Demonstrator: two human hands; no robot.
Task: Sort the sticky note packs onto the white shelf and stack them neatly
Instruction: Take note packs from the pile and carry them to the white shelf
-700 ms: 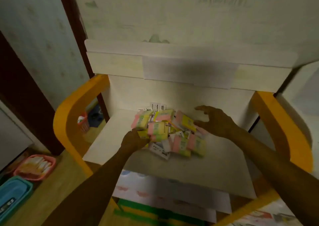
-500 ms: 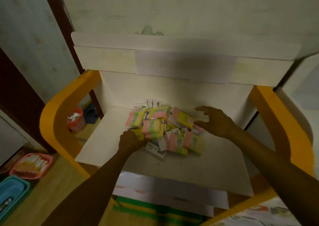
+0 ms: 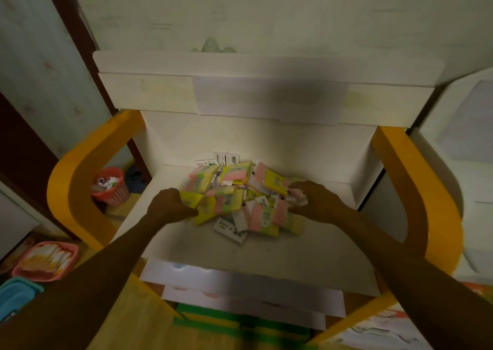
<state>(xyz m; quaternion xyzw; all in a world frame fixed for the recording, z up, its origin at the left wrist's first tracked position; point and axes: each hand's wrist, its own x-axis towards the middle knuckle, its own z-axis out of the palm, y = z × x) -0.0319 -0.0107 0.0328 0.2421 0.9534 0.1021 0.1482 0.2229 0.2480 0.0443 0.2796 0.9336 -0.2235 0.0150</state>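
Sticky note packs (image 3: 240,200) lie in a loose heap on the white shelf (image 3: 266,256), toward its back wall, tipped and overlapping at all angles; nothing squared or stacked yet; step in hand, by my reading, is the first gathering of packs out of the pile, with sorting barely begun. Left hand (image 3: 169,206) sits at the heap's left edge, fingers curled round a yellow pack (image 3: 190,198) that touches its neighbours; this grip is clenched on that pack. Right hand (image 3: 314,200) is at the heap's right edge, fingers bent over a pale pink-and-white pack (image 3: 296,189); it seems to pinch it, though blur hides the fingertips. Next move likely calls for lifting each held pack free without dragging the ones leaning on it, then laying it flat on a bare stretch of shelf in front of or beside the heap, edges aligned, to found a stack; like colours would go together. Packs look small, flat and rectangular, wrapped in banded pastel pink, yellow and green; some show white labelled faces with dark print, too small to read; two white cards stand against the back wall behind the heap. Shelf has orange curved side frames (image 3: 80,178); a red mesh basket (image 3: 110,186) sits on the floor beyond the left frame, a pink tray (image 3: 45,261) lower left.
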